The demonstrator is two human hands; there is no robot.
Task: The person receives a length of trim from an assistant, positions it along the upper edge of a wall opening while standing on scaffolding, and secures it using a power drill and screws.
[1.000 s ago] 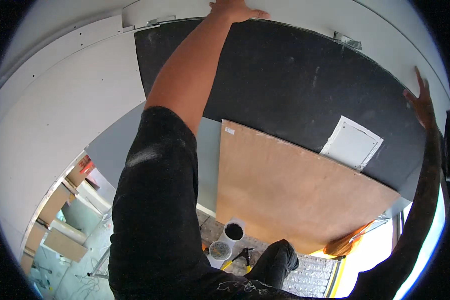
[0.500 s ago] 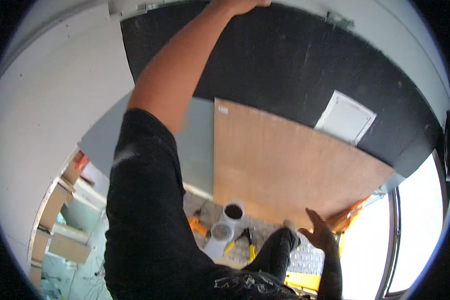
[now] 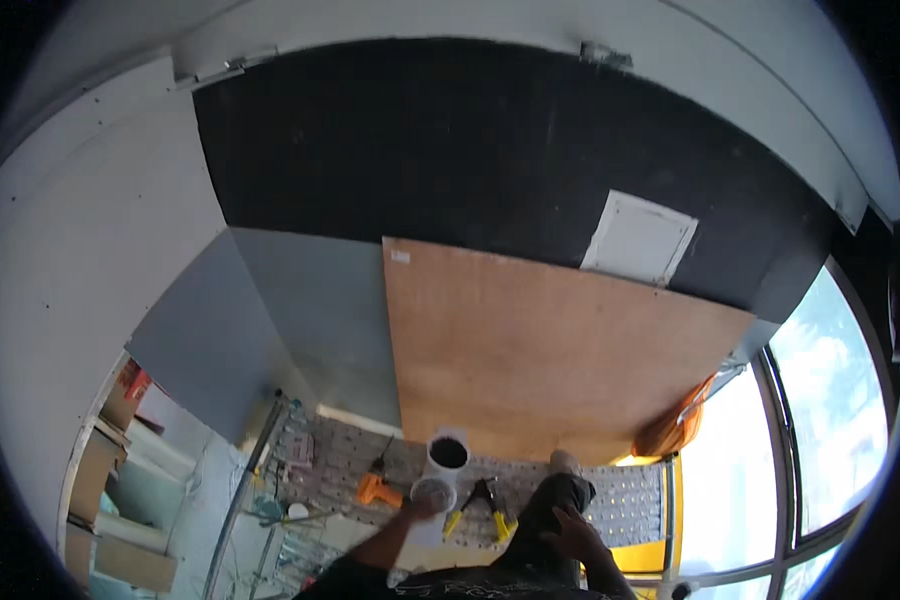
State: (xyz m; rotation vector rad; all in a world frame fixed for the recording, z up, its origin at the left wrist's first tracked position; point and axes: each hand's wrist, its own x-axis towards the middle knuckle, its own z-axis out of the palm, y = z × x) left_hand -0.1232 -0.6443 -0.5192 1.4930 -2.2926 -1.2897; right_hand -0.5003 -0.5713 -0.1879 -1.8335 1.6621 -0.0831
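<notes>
Though apart, hands (image 3: 574, 538) near tub (image 3: 434, 491) and leg (image 3: 543, 514)

Support surface: perforated metal platform (image 3: 342, 452). Clock reference: white bucket (image 3: 439, 471) with dark interior, standing on the platform. At 6 o'clock, just beside it: pale container (image 3: 433, 491), base hidden from view. At 5 o'clock: tool with yellow handles (image 3: 484, 491), handles spread. At 8 o'clock: orange power drill (image 3: 376, 490). At 9 o'clock, farther out: small pale box (image 3: 298, 450).
</notes>
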